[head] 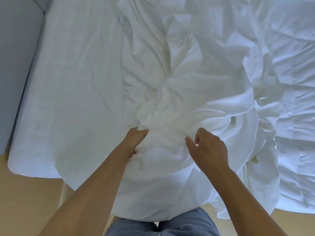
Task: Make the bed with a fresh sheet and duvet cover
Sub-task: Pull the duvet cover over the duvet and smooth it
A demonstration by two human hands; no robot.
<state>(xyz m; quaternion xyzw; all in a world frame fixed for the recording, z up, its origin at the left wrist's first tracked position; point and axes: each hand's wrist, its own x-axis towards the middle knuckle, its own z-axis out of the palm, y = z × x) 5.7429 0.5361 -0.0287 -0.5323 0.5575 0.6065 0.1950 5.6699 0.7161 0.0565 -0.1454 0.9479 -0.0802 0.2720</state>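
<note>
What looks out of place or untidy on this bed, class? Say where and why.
The white duvet cover lies bunched and twisted down the bed's middle, spilling over the near edge, where the left hand grips it. The sheet beside it lies fairly flat.

**Bare arms, faded blue jeans**

From where I stand, the person's left forearm (95, 184) and right forearm (252, 198) are bare along their whole visible length, and so are the left hand (136, 142) and right hand (209, 147). Below them are washed-out blue denim trousers (187, 222), softly creased, with a dark gap between the two legs.
</note>
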